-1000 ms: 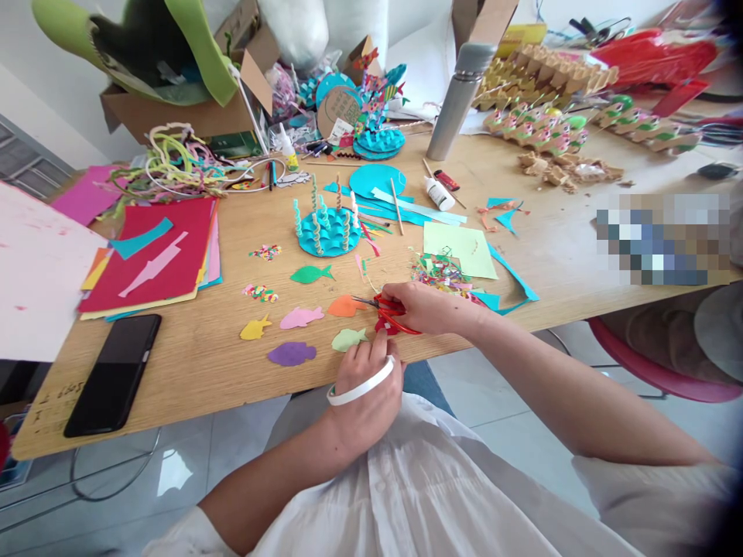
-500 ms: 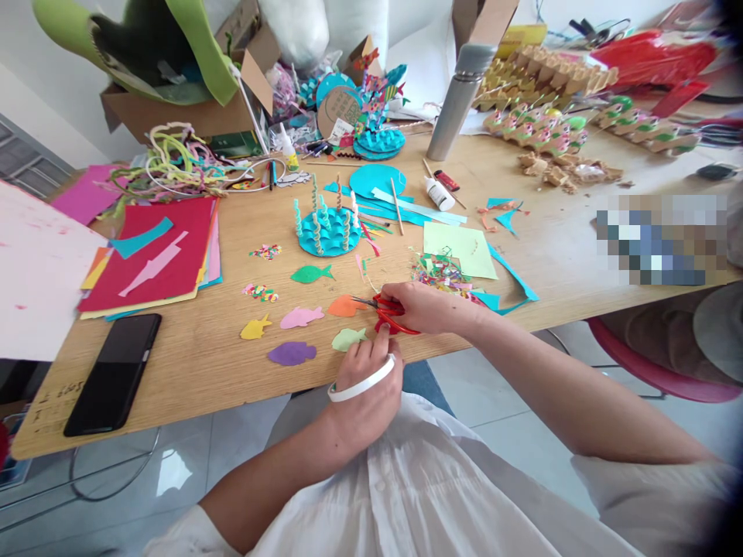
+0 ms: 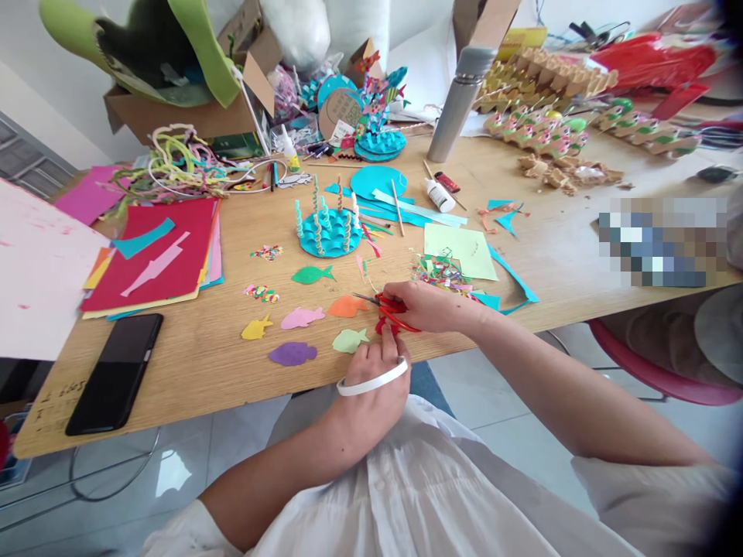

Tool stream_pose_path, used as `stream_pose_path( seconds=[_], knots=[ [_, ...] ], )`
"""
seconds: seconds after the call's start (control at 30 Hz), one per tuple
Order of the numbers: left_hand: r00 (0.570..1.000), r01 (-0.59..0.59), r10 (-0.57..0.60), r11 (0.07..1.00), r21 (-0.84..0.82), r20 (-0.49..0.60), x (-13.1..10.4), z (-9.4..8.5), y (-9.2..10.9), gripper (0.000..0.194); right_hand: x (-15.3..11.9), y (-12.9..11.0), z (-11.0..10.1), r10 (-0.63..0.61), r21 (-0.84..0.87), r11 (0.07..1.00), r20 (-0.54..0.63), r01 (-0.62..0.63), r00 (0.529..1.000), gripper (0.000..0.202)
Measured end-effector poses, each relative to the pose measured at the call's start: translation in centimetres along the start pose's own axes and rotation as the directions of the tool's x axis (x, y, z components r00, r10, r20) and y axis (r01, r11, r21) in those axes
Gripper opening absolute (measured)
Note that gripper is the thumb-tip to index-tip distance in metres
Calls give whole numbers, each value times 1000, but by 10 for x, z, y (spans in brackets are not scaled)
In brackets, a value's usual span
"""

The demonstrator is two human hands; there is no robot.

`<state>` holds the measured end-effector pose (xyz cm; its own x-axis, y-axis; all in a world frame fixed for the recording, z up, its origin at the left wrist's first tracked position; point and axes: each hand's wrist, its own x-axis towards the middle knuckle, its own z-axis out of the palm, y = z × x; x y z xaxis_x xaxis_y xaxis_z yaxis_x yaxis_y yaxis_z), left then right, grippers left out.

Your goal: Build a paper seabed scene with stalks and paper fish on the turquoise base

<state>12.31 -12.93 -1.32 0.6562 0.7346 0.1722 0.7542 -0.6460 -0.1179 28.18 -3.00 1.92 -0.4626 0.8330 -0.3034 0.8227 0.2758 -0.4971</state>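
Note:
My right hand [image 3: 428,305] is closed round red-handled scissors [image 3: 390,305], whose blades point left, close to an orange paper fish [image 3: 347,306]. Below the scissors, a red paper cutout [image 3: 385,326] lies partly hidden. Fingers stretched forward, my left hand [image 3: 371,387] touches this cutout with a fingertip. Across its back runs a white band [image 3: 372,381]. To the left lie more paper fish: pale green [image 3: 349,340], pink [image 3: 302,317], purple [image 3: 293,354], yellow [image 3: 256,328] and dark green [image 3: 312,274].
A blue disc with twisted upright sticks [image 3: 330,241] stands beyond the fish. Coloured paper sheets [image 3: 156,271] and a black phone [image 3: 114,375] lie left. Paper scraps [image 3: 436,267], a light green sheet [image 3: 461,249], a glue bottle [image 3: 439,195] and a grey flask [image 3: 458,108] are rightward.
My left hand has shifted slightly right and back from the pale green fish, which shows more fully. The scissors' tips have moved up a little, off the orange fish.

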Motion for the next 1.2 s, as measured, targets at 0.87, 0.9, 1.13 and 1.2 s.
stream_pose_path(
  seconds=[0.87,0.9,1.13,1.2],
  knots=[
    [1000,0,14,781,-625,17,-23,-22,-26,47,-25,-3,3,-35,12,999,-100,37,994,9],
    [999,-14,31,689,-725,10,-26,-29,-30,51,-24,-2,3,-37,35,999,-100,40,994,9],
    [986,167,-7,-44,-985,167,-42,-55,-46,60,-34,-10,-1,-37,275,954,-287,119,957,13],
    [985,170,-16,-167,-971,175,-43,-53,-47,67,-44,-21,-1,-68,386,897,-364,216,929,15]
  ],
)
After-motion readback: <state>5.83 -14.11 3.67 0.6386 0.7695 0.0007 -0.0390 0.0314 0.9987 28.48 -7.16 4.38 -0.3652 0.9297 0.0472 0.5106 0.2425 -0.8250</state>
